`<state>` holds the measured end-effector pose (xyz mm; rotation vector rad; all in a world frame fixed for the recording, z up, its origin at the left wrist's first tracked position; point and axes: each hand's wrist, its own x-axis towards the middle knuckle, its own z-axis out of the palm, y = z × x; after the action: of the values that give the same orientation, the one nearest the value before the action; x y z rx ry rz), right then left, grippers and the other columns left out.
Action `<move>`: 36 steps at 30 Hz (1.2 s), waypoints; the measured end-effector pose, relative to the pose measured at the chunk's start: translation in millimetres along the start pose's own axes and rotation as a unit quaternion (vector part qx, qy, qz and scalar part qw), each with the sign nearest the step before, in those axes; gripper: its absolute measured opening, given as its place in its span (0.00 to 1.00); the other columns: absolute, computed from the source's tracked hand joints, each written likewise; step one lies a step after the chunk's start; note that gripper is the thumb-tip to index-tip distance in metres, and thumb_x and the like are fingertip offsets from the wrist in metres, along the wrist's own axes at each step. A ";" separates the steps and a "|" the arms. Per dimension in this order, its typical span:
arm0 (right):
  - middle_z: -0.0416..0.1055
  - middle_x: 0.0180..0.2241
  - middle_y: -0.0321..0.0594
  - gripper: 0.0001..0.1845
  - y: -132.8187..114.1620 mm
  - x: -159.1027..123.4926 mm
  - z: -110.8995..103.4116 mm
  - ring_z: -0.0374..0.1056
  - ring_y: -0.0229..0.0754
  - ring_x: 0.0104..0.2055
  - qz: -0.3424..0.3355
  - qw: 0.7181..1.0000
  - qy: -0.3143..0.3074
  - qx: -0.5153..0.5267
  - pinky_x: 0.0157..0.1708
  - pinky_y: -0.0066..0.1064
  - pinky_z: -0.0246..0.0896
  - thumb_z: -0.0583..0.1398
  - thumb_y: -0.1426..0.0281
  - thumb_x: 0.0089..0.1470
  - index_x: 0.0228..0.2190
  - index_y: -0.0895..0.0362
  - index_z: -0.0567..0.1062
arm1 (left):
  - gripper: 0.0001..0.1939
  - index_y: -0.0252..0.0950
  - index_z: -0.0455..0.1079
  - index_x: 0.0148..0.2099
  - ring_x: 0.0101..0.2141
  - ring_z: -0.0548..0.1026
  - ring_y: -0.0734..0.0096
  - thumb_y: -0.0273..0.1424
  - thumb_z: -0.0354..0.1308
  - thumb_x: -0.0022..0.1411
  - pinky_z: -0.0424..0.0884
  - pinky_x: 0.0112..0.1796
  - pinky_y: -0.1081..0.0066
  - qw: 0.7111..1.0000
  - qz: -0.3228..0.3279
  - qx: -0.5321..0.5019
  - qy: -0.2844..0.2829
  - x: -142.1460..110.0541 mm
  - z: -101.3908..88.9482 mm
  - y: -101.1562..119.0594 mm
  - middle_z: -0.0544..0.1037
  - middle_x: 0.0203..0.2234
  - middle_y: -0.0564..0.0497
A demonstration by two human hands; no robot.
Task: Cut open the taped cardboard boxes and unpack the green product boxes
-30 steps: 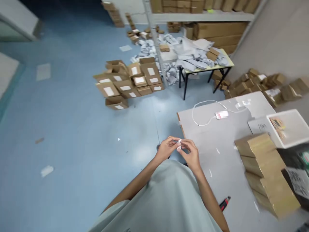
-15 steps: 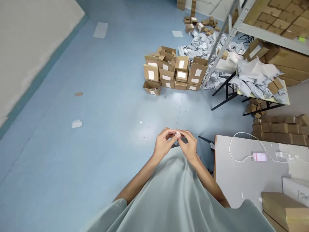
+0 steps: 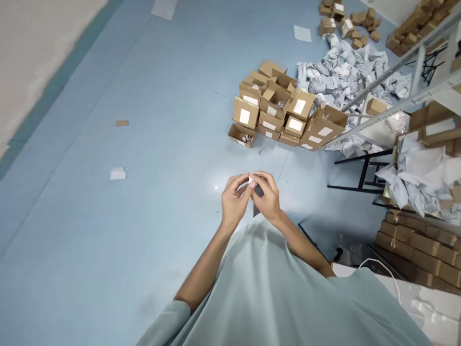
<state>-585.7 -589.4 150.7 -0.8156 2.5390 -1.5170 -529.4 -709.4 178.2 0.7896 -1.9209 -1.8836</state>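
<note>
Between both fingertips, the left hand (image 3: 234, 202) and right hand (image 3: 268, 198) pinch a small white item (image 3: 252, 181); a loosened grip could drop it onto the floor (image 3: 173, 192).

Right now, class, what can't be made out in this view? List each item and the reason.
All head view:
- Small white item: mostly hidden by left hand and right hand.
- Box labels: writing too small to read.
- Pale table: cut off by picture edge, partly behind shirt.

Left hand (image 3: 235, 198) and right hand (image 3: 267, 194) meet out front, fingers curled, fingertips pinched close, both forearms angling inward!
</note>
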 end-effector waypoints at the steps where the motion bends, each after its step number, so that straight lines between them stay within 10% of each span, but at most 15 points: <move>1: 0.77 0.62 0.52 0.23 7.4 30.7 7.1 0.79 0.53 0.64 -0.005 1.000 -0.013 -0.001 0.67 0.47 0.79 0.63 0.68 0.76 0.68 0.46 0.80 | 0.29 0.40 0.84 0.59 0.57 0.85 0.56 0.57 0.72 0.70 0.87 0.56 0.56 1.000 0.001 0.011 0.007 29.7 1.2 1.9 0.82 0.55 0.41; 8: 0.74 0.70 0.55 0.24 67.6 208.5 63.4 0.73 0.53 0.73 0.012 0.988 -0.140 -0.066 0.73 0.44 0.72 0.61 0.72 0.77 0.69 0.55 0.78 | 0.37 0.39 0.75 0.71 0.66 0.80 0.44 0.53 0.73 0.69 0.81 0.64 0.43 0.991 -0.018 0.131 0.015 213.5 -17.8 -18.1 0.77 0.66 0.34; 14: 0.80 0.65 0.55 0.21 101.0 231.8 57.8 0.80 0.52 0.64 0.082 0.980 -0.161 -0.085 0.66 0.43 0.75 0.63 0.72 0.75 0.65 0.59 0.81 | 0.28 0.38 0.75 0.69 0.67 0.79 0.47 0.42 0.70 0.72 0.78 0.67 0.44 0.983 -0.064 0.147 0.083 232.3 -71.8 -33.2 0.77 0.67 0.33; 25: 0.87 0.49 0.46 0.13 30.3 104.4 -8.2 0.84 0.44 0.48 0.115 0.993 0.002 -0.038 0.54 0.34 0.80 0.64 0.69 0.74 0.52 0.54 0.87 | 0.23 0.38 0.80 0.58 0.38 0.84 0.63 0.43 0.66 0.66 0.83 0.53 0.55 0.987 -0.060 0.136 -0.059 113.8 -67.1 -13.2 0.87 0.54 0.39; 31: 0.88 0.48 0.46 0.12 -46.4 -57.8 -25.4 0.86 0.45 0.49 0.134 0.972 0.180 -0.065 0.54 0.35 0.82 0.64 0.70 0.74 0.52 0.54 0.88 | 0.25 0.39 0.81 0.57 0.31 0.80 0.66 0.49 0.68 0.65 0.83 0.56 0.49 0.967 0.015 0.108 -0.231 40.6 -40.2 -9.4 0.89 0.50 0.41; 36: 0.88 0.42 0.44 0.09 -96.1 -208.4 -17.9 0.86 0.46 0.41 0.211 0.895 0.379 -0.101 0.46 0.34 0.84 0.68 0.69 0.71 0.49 0.53 0.88 | 0.28 0.40 0.83 0.55 0.37 0.83 0.61 0.54 0.68 0.63 0.81 0.61 0.47 0.886 0.068 0.090 -0.450 -56.8 16.6 -20.0 0.88 0.51 0.41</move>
<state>-374.4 -511.6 198.2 0.4374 3.1201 -1.6371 -491.5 -661.5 165.3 -0.2870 -2.5909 -2.2023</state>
